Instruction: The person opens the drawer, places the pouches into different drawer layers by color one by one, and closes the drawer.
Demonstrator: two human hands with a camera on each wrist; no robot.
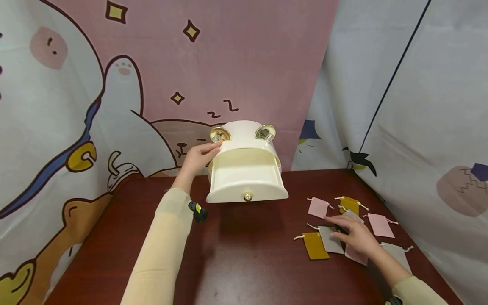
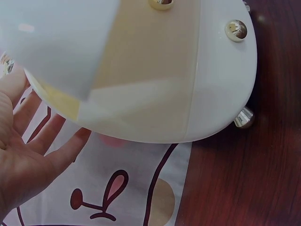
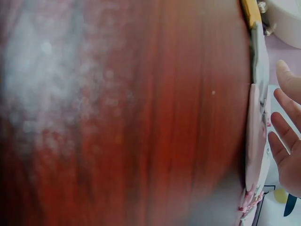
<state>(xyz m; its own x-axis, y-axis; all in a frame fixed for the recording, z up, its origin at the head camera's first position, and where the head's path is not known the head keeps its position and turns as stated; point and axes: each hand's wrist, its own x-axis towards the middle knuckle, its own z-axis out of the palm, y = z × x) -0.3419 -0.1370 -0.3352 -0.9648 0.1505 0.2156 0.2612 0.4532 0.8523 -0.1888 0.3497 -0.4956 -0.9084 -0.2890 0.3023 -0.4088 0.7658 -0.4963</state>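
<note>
A cream-white cabinet [image 1: 244, 133] with two shiny gold round pieces on top stands at the back of the table. Its upper drawer [image 1: 247, 191], with a small gold knob, is pulled out. My left hand [image 1: 200, 157] rests on the cabinet's left side near one gold piece; in the left wrist view its fingers [image 2: 68, 146] lie extended along the rounded edge. Over the small drawstring pouches my right hand [image 1: 356, 233] hovers with fingers spread and nothing in them. Below it lie a grey pouch [image 1: 331, 240] and a partly hidden pink pouch [image 1: 356, 255].
Around the right hand lie a mustard pouch [image 1: 315, 246], another mustard pouch [image 1: 348, 205], pink pouches [image 1: 318, 207] and a grey pouch [image 1: 397, 255]. Printed cloth [image 1: 244, 63] hangs behind the dark red table [image 1: 244, 262] and along its right side.
</note>
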